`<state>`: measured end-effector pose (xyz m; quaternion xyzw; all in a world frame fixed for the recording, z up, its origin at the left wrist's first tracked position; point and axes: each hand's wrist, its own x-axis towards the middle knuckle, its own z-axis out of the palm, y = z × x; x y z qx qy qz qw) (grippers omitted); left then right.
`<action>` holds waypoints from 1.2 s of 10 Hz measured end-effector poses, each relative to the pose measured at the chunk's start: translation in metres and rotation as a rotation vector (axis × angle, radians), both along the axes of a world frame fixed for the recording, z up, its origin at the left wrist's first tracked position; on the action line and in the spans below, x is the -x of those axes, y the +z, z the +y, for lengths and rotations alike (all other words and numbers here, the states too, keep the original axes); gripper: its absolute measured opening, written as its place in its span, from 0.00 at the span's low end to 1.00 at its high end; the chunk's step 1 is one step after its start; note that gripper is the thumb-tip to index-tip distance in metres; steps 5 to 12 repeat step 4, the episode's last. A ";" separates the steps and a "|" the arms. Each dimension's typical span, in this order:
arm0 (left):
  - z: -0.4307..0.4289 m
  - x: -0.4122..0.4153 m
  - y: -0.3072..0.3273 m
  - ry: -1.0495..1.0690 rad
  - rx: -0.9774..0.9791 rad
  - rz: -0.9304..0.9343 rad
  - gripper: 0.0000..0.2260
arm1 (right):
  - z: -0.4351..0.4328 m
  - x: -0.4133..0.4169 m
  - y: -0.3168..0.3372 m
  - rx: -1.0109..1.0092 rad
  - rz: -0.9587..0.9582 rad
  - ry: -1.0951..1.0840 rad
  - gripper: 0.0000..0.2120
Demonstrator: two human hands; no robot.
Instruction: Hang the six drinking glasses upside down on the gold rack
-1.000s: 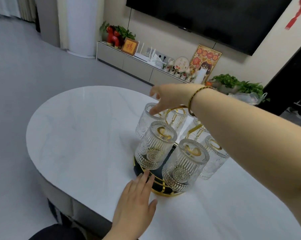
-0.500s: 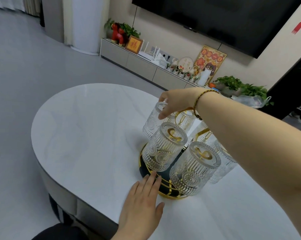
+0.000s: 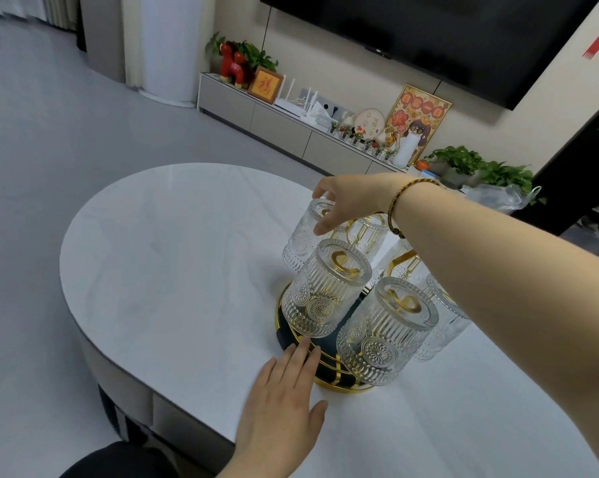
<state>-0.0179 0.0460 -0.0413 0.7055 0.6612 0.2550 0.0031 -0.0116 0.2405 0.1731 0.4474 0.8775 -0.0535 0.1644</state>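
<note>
The far-left glass (image 3: 303,236), tilted on the gold rack (image 3: 329,370), is gripped at its upturned base by the right hand (image 3: 349,201); the left hand (image 3: 280,401) is laid open on the counter (image 3: 174,263), fingertips touching the rack's near rim.

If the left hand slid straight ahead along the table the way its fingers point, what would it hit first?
The left hand lies flat on the white table, fingers aimed at the gold rack. Its fingertips already seem to reach the rack's dark base, so that comes first, below the nearest glass.
</note>
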 end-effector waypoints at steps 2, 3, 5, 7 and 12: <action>0.000 0.000 -0.002 0.006 -0.026 0.020 0.32 | 0.000 -0.001 0.000 -0.010 0.034 0.002 0.35; 0.000 0.000 -0.002 0.003 -0.032 -0.004 0.32 | -0.007 -0.005 0.007 0.004 0.095 -0.004 0.35; -0.002 0.000 0.002 0.023 -0.024 -0.055 0.33 | -0.013 -0.013 0.015 -0.023 0.184 -0.011 0.33; -0.002 0.000 0.002 0.023 -0.024 -0.055 0.33 | -0.013 -0.013 0.015 -0.023 0.184 -0.011 0.33; -0.002 0.000 0.002 0.023 -0.024 -0.055 0.33 | -0.013 -0.013 0.015 -0.023 0.184 -0.011 0.33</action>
